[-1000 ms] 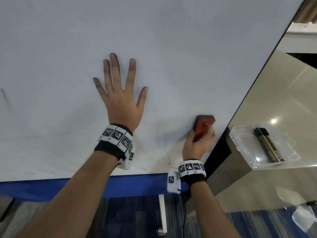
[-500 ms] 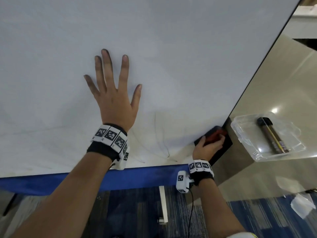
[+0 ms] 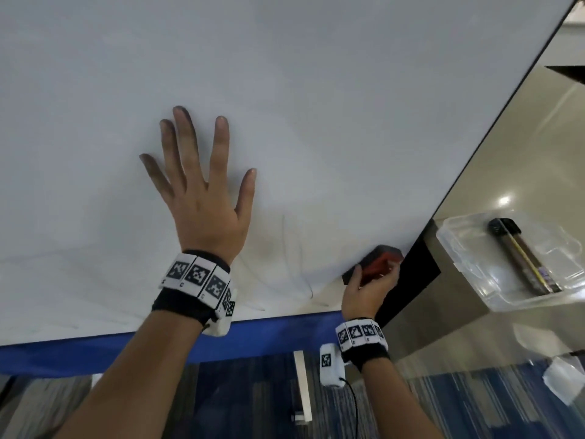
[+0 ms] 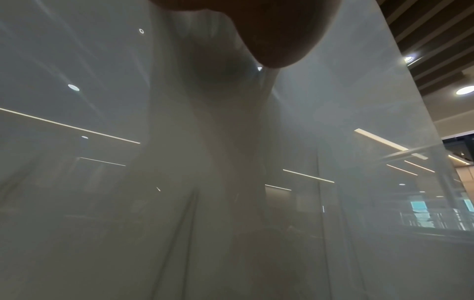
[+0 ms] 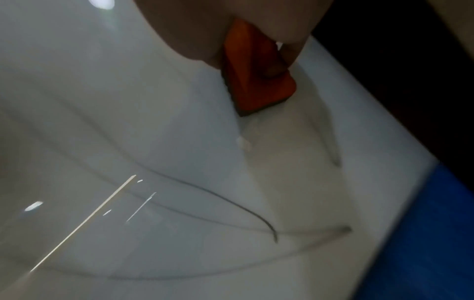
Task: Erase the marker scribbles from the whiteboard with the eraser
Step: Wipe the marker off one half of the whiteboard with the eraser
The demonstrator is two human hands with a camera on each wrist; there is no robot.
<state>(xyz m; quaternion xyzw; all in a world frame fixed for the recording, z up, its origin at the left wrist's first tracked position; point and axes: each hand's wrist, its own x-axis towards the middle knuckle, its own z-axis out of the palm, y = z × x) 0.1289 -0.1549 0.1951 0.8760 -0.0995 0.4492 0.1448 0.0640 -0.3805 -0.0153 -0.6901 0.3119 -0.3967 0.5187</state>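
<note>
The whiteboard (image 3: pixel 316 90) fills most of the head view. Faint thin marker lines (image 3: pixel 300 274) remain near its lower edge, between my two wrists. My left hand (image 3: pixel 202 185) lies flat on the board with fingers spread. My right hand (image 3: pixel 370 283) grips a red eraser with a black pad (image 3: pixel 378 264) against the board's lower right corner. In the right wrist view the eraser (image 5: pixel 256 81) sits pad-down on the board, with curved dark lines (image 5: pixel 231 201) below it. The left wrist view shows only the glossy board (image 4: pixel 128 162) and a bit of palm.
A blue strip (image 3: pixel 269 334) runs along the board's bottom edge. Right of the board a clear plastic tray (image 3: pixel 459 270) holding a dark marker (image 3: pixel 522 258) hangs on a glass wall. Blue striped carpet (image 3: pixel 253 407) lies below, with white paper scraps (image 3: pixel 563 378) at the right.
My right hand slid the eraser down and right from mid-board to the lower right corner, then edged slightly back left. The left hand stayed flat on the board.
</note>
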